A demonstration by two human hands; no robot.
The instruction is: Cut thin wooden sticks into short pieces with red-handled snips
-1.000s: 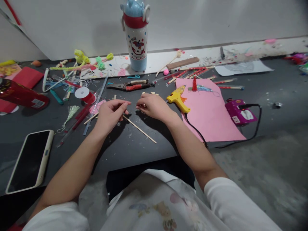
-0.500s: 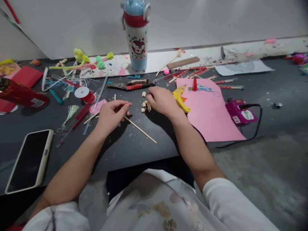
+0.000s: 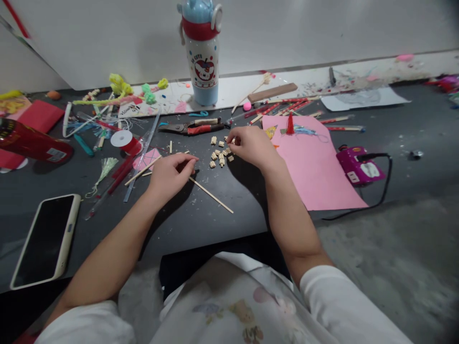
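Note:
My left hand point(image 3: 171, 174) rests on the dark table point(image 3: 215, 215), its fingers pinched round a thin wooden stick point(image 3: 211, 195) that runs down to the right. Several short cut wooden pieces point(image 3: 219, 154) lie in a loose pile just ahead. My right hand point(image 3: 253, 145) hovers at the right edge of that pile, fingertips curled and pinched at a small piece there. The yellow glue gun point(image 3: 270, 132) is mostly hidden behind my right hand.
Pliers with red handles point(image 3: 195, 127) lie beyond the pile, a blue and white bottle point(image 3: 201, 52) behind them. A pink sheet point(image 3: 311, 162) and a purple power unit point(image 3: 359, 169) lie right. A phone point(image 3: 45, 239), red tape spool point(image 3: 124, 139) and red can point(image 3: 32, 141) lie left.
My right hand moved up and to the right, uncovering the pile of cut wooden pieces and covering the glue gun. My left hand shifted slightly with the stick.

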